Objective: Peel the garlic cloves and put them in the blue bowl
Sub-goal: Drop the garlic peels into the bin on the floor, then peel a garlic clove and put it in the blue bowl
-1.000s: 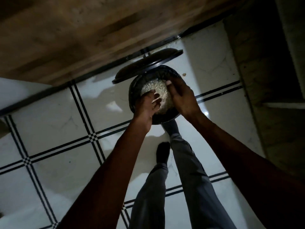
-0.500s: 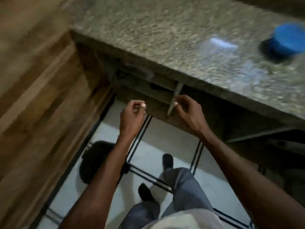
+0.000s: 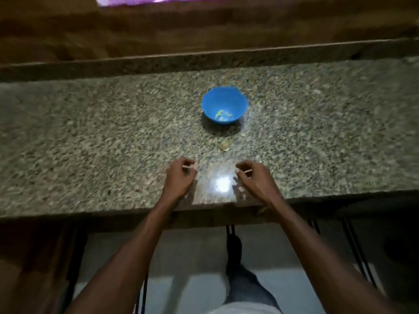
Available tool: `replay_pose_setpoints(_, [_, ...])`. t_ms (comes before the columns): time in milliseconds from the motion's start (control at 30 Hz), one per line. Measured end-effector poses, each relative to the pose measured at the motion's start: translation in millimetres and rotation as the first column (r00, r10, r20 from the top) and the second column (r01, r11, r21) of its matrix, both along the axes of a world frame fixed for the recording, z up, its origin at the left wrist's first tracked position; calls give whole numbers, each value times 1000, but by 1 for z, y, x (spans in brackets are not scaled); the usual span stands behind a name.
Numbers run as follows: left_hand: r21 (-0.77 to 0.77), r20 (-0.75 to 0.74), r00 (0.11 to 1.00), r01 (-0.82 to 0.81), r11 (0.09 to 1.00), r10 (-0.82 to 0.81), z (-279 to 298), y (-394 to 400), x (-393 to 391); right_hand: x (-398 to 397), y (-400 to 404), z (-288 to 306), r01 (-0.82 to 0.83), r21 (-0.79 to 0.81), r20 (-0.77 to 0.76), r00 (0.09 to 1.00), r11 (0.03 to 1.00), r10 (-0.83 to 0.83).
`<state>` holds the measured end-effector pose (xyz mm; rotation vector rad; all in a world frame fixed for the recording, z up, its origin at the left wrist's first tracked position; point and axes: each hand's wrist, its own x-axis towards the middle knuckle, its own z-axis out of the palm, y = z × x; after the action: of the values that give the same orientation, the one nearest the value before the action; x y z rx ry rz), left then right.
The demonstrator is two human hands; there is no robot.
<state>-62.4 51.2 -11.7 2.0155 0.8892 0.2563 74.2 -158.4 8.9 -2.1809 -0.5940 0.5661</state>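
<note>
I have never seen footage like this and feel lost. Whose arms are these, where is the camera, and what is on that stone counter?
There is no machine here: a person wears a camera on the head, looking down at their own hands. The left hand and right hand hover over a speckled stone counter, fingers curled; each seems to pinch something small and pale, too blurred to name. Further back stands a blue bowl with a few pale bits inside. A small scrap lies on the counter between the bowl and the hands.
</note>
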Motion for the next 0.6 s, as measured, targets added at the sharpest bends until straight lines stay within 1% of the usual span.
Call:
replay_pose_setpoints(67, [32, -63, 998, 1, 999, 1, -12, 8, 33, 45, -6, -8, 15, -46, 22, 1000, 999, -14])
replay_pose_setpoints(133, [47, -110, 994, -14, 999, 19, -18, 15, 55, 80, -1, -10, 19, -55, 57, 998, 998, -16])
replay_pose_setpoints(233, [37, -134, 991, 8, 999, -3, -12, 17, 74, 119, 27, -14, -14, -50, 152, 988, 999, 21])
replay_pose_setpoints(267, [39, -133, 991, 14, 999, -9, -10, 19, 80, 131, 38, -18, -35, -60, 204, 978, 998, 47])
replay_pose_setpoints(433, [15, -113, 994, -9, 1000, 11, -13, 26, 97, 152, 71, -38, -144, -258, 365, 901, 955, 235])
replay_pose_setpoints(500, [23, -95, 995, 4, 1000, -1, -14, 27, 101, 146, 66, -39, -139, -303, 369, 895, 943, 251])
replay_pose_setpoints(533, [21, -83, 997, 10, 1000, -8, -14, 27, 103, 142, 62, -36, -148, -286, 363, 898, 947, 250])
replay_pose_setpoints(600, [-1, -50, 998, 25, 1000, -25, -12, 25, 107, 137, 53, -22, -123, -180, 282, 944, 976, 171])
